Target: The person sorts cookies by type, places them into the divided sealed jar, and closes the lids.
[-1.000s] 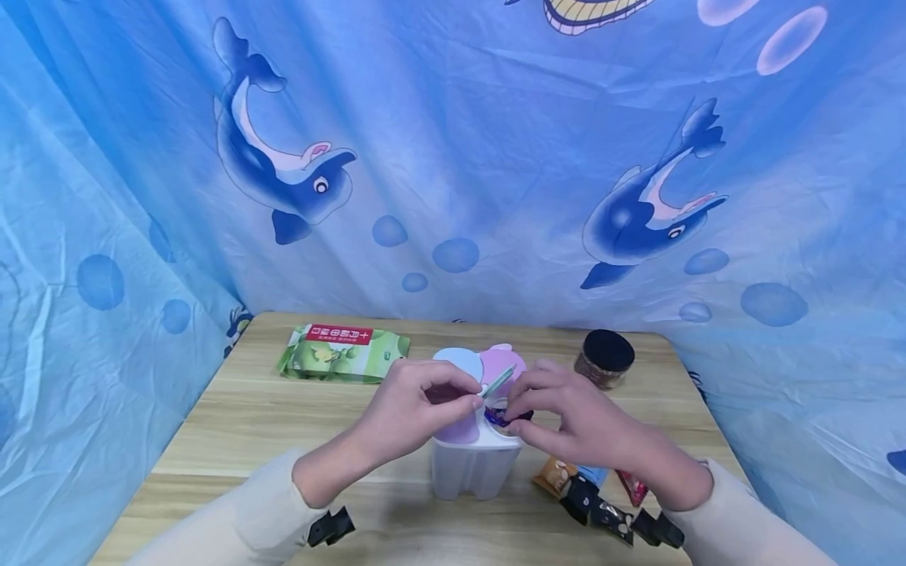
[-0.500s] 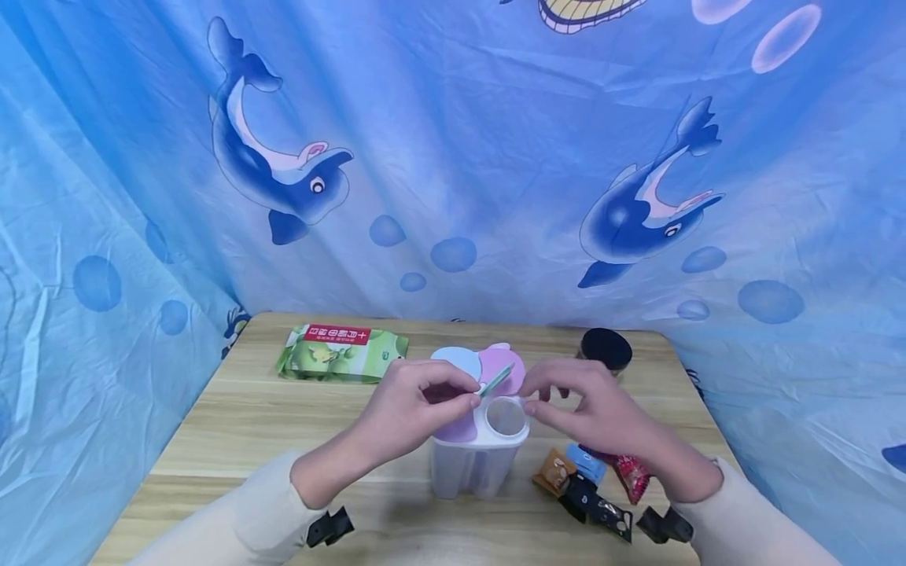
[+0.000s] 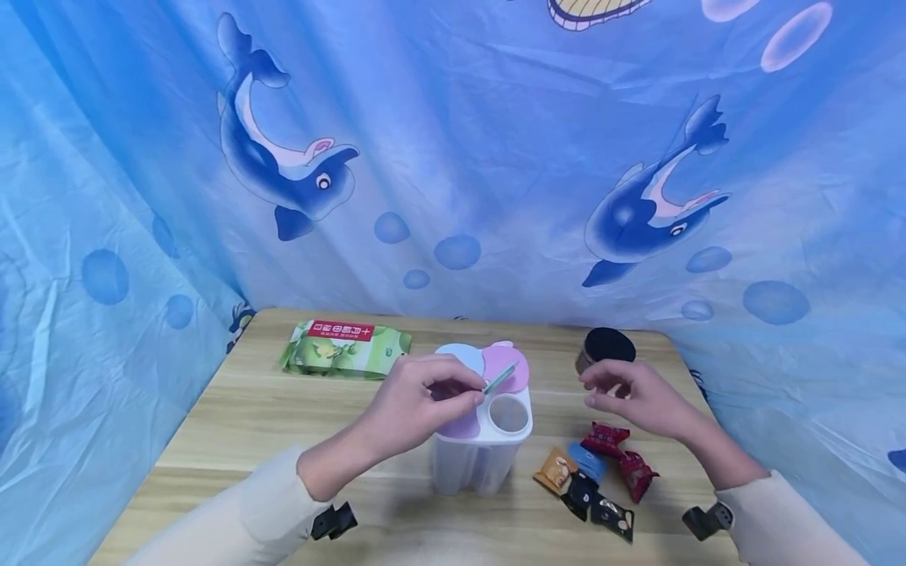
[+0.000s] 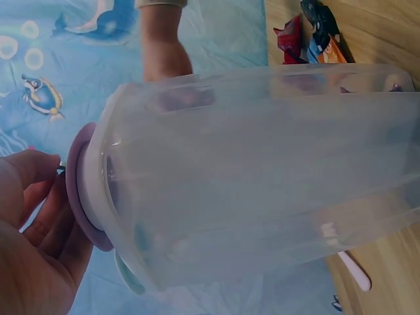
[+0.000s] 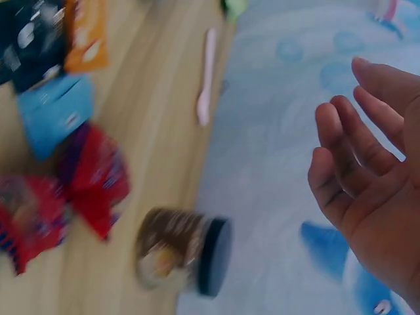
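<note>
Table (image 3: 233, 424): a wooden top bears everything, with a blue dolphin curtain behind it.
Container (image 3: 476, 460): the clear multi-compartment tub stands at centre, one round compartment uncovered.
Left hand (image 3: 418, 405): it pinches the green lid flap (image 3: 499, 379) up, apparently to keep that compartment open.
Right hand (image 3: 640, 397): fingers loosely apart and empty, it hovers above the wrapped candies (image 3: 602, 468), near the dark-capped jar (image 3: 603, 354).

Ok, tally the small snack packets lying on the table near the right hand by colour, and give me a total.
Red packets: 2
Blue packet: 1
Orange packet: 1
Black packets: 2
Total: 6
</note>
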### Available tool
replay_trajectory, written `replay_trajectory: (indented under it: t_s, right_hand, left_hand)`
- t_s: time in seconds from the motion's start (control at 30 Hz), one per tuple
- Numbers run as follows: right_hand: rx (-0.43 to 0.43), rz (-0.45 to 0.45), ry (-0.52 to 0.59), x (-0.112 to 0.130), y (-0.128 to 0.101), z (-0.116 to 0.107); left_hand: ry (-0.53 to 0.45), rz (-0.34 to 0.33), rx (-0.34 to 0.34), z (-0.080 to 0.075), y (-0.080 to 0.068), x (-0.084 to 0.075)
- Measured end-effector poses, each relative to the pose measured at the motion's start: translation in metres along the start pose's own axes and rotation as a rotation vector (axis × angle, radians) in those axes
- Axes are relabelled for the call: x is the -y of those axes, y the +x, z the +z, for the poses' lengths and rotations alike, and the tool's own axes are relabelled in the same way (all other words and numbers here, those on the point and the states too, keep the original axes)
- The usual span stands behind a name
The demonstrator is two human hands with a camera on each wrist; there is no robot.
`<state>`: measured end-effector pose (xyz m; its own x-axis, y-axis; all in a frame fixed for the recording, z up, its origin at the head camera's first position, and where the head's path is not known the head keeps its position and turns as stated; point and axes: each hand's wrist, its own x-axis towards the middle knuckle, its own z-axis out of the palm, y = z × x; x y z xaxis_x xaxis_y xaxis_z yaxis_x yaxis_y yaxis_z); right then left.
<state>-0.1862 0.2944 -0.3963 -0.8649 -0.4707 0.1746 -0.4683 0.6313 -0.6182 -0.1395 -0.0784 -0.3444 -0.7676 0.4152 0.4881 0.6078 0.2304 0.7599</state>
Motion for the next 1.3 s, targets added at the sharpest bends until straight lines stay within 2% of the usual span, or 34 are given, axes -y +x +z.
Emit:
replay_trajectory:
  t_s: [0.17, 0.37, 0.5, 0.67, 0.87, 1.07, 1.3]
  right_hand:
    - [0.051, 0.065, 0.010, -0.031, -0.011, -0.003]
    - [0.113, 0.080, 0.023, -0.066, -0.018, -0.005]
    - [0.143, 0.083, 0.038, -0.088, -0.025, 0.003]
    - [0.175, 0.154, 0.040, -0.109, -0.034, 0.014]
    - [0.194, 0.222, 0.056, -0.124, -0.039, 0.025]
    - [0.206, 0.270, 0.127, -0.128, -0.038, 0.033]
    - [0.208, 0.302, 0.153, -0.132, -0.037, 0.039]
  left_hand:
    - [-0.027, 0.009, 0.004, 0.002, 0.001, 0.003]
    - [-0.015, 0.021, -0.011, 0.003, 0.001, 0.005]
    - [-0.008, 0.009, -0.010, 0.004, 0.000, 0.005]
    - [-0.002, -0.005, -0.006, 0.005, -0.001, 0.003]
    - [-0.010, -0.004, -0.010, 0.004, -0.001, 0.002]
    - [-0.011, -0.001, -0.017, 0.003, -0.001, 0.002]
    - [-0.005, -0.002, -0.020, 0.003, -0.001, 0.001]
